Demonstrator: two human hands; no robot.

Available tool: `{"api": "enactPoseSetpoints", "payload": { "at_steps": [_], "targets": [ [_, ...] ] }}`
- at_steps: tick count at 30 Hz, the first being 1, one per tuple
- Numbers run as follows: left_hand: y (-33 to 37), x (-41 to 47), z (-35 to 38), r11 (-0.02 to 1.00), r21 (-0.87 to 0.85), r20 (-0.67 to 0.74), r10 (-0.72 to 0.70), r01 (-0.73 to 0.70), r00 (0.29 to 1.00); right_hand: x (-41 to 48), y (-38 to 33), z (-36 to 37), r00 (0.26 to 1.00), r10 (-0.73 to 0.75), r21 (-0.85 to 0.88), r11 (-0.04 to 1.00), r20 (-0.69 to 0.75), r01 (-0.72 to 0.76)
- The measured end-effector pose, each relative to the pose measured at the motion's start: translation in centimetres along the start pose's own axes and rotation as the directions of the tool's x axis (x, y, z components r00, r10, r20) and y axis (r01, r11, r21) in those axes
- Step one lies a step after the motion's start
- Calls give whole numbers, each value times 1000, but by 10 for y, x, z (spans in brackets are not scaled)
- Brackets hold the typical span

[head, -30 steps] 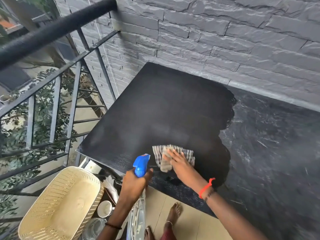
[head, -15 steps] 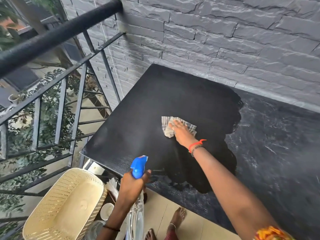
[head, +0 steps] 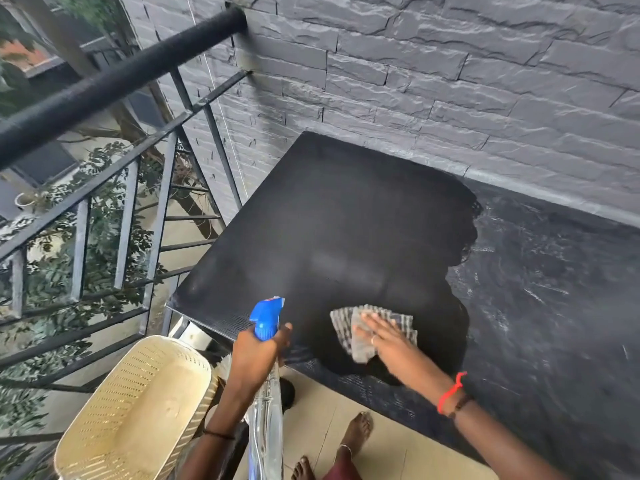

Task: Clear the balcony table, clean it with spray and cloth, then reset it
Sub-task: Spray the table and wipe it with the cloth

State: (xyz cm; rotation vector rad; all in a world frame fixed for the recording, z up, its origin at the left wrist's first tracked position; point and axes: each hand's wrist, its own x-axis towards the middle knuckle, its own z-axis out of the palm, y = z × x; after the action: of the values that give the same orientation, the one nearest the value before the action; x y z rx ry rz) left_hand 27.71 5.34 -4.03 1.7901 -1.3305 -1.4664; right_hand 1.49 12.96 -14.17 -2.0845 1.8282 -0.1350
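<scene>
1. Pressing flat with fingers spread, the right hand point(head: 382, 344) pins the checked cloth point(head: 372, 329) to the desk point(head: 329, 220); it is not clenched round the cloth, only bearing down on it.
2. The cloth lies under and just ahead of that hand, close to the desk's near edge.
3. Beyond the cloth, away from the person, stretches the dark wiped patch; off to the hand's right the top looks greyer and streaked, likely uncleaned.
4. My judgement: the next stroke runs rightward or forward from the hand, and the right hand is the nearer one for it.
5. The left hand point(head: 258, 353), clenched round the spray bottle point(head: 266, 368), hangs beside the near edge, left of the cloth, its blue head up.
6. Below and left of it stands a cream basket point(head: 138, 403).
</scene>
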Motion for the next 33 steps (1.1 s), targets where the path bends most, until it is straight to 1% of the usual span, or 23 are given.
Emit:
{"api": "enactPoseSetpoints", "payload": {
  "at_steps": [2, 4, 7, 9, 12, 14, 16, 17, 18, 19, 20, 21, 23, 25, 26, 29, 31, 33],
  "targets": [
    [-2, -2, 0, 1000, -1, 9, 16, -16, 1000, 23, 8, -14, 996, 90, 23, 996, -29, -89],
    [-4, -2, -2, 1000, -7, 1, 22, -22, 1000, 58, -2, -22, 992, 123, 32, 992, -35, -122],
    [-7, -3, -4, 1000, -27, -2, 9, -9, 1000, 95, -39, -20, 993, 101, 22, 995, -55, -100],
    [-10, -3, -6, 1000, -8, -7, 9, -9, 1000, 100, -74, -9, 997, 42, -21, 999, -63, -43],
    [-8, -2, -7, 1000, 9, -16, 17, -16, 1000, 75, -113, 14, 997, -68, -91, 994, -38, 64],
    [-5, 1, -7, 1000, 22, -49, 18, -17, 999, 40, -126, 26, 994, -111, -50, 993, -12, 110],
    [-1, 2, -6, 999, 30, -54, 27, -25, 998, -5, -131, 28, 985, -165, 19, 986, 45, 164],
    [0, 3, -6, 999, 13, -42, 31, -30, 999, -25, -125, 28, 985, -165, 2, 986, 57, 165],
    [2, 4, -5, 999, -10, -29, 33, -34, 999, -43, -116, 28, 986, -156, -10, 988, 57, 157],
    [3, 5, -5, 999, -30, -17, 38, -39, 999, -60, -102, 26, 991, -133, -40, 990, 19, 134],
    [5, 5, -5, 998, -47, -6, 44, -45, 999, -72, -86, 24, 995, -89, -41, 995, -36, 88],
    [6, 5, -4, 997, -67, 3, 48, -48, 999, -78, -70, 18, 1000, -15, -13, 1000, -25, 15],
    [7, 5, -2, 995, -85, 18, 56, -54, 998, -75, -40, 9, 998, 46, -46, 998, -47, -48],
    [7, 4, 0, 996, -66, 35, 65, -62, 997, -55, -29, 5, 991, 112, 9, 994, -68, -111],
    [7, 3, 2, 996, -66, 41, 62, -60, 997, -39, -31, 4, 988, 126, 36, 992, -85, -123],
    [7, 0, 8, 996, -76, 41, 42, -38, 998, -4, -57, 1, 979, 140, 47, 990, -145, -135],
    [7, -3, 14, 998, -52, 48, 43, -41, 998, -4, -71, 10, 981, 144, 49, 989, -128, -139],
    [9, -4, 19, 998, -40, 63, 52, -50, 997, -20, -79, 18, 986, 117, 18, 993, -117, -116]
  ]
}}
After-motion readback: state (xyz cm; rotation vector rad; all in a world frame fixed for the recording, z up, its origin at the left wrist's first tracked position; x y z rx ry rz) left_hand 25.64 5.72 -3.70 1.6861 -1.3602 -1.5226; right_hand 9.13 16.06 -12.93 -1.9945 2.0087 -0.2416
